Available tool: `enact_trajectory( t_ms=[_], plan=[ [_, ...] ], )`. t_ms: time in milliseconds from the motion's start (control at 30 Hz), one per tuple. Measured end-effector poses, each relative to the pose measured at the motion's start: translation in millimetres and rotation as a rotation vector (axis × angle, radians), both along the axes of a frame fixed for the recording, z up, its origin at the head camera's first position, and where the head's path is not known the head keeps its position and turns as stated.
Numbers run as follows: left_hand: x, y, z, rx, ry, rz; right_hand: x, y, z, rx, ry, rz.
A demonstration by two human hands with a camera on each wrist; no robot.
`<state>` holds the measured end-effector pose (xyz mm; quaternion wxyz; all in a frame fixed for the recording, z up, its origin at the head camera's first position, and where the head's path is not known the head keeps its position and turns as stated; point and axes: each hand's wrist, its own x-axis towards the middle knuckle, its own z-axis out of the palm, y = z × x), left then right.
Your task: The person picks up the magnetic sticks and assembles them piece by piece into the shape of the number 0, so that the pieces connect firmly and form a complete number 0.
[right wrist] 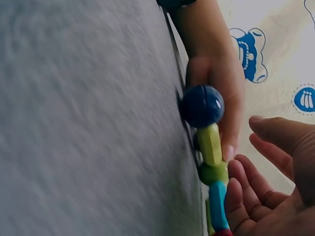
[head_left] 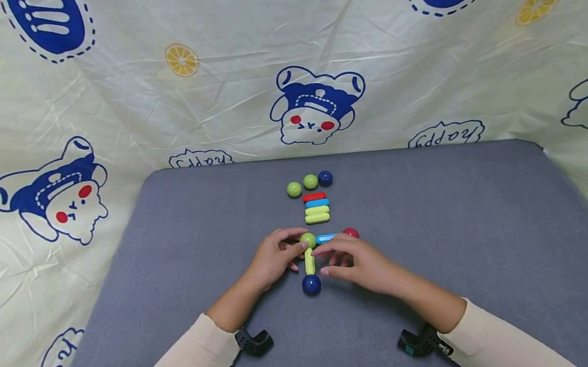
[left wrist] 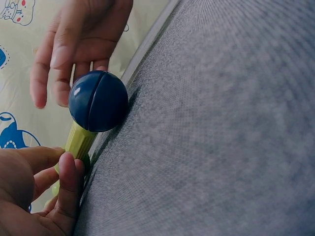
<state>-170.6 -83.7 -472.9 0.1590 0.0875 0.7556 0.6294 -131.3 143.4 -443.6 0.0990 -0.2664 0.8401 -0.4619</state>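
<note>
My left hand (head_left: 272,261) pinches a green ball (head_left: 308,240) between thumb and fingers at the corner of an L-shaped toy piece. From that ball a yellow-green rod (head_left: 310,263) runs toward me to a dark blue ball (left wrist: 98,101). A light blue rod (right wrist: 218,204) leads off to the right, ending at a red ball (head_left: 351,233), partly hidden behind my right hand (head_left: 363,263). The right hand hovers beside the yellow-green rod with its fingers loosely bent and nothing in its grasp. Its palm and spread thumb show in the left wrist view.
Beyond the hands, a red rod (head_left: 314,197), a blue rod (head_left: 317,203) and two yellow-green rods (head_left: 317,218) lie in a stack of rows. Behind them sit two green balls (head_left: 294,189) and another dark blue ball (head_left: 325,178). Everything rests on a grey cloth-covered table (head_left: 194,219).
</note>
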Motion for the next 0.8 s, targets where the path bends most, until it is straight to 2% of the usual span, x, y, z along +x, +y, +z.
enact_trajectory(
  t_ms=[167,367,567,800],
  plan=[
    [0.0,0.1,0.6,0.008,-0.008,0.000,-7.9,8.4,5.2,0.003,0.049,-0.104],
    [0.5,0.0,1.0,0.001,-0.024,0.003,-20.9,22.7,6.8,0.033,0.060,-0.181],
    [-0.3,-0.1,0.2,0.002,-0.027,0.007,-30.3,32.8,3.0,0.080,0.039,-0.218],
    [0.4,0.5,3.3,0.010,-0.043,0.007,-33.0,36.2,-2.4,0.115,0.029,-0.242]
  ],
)
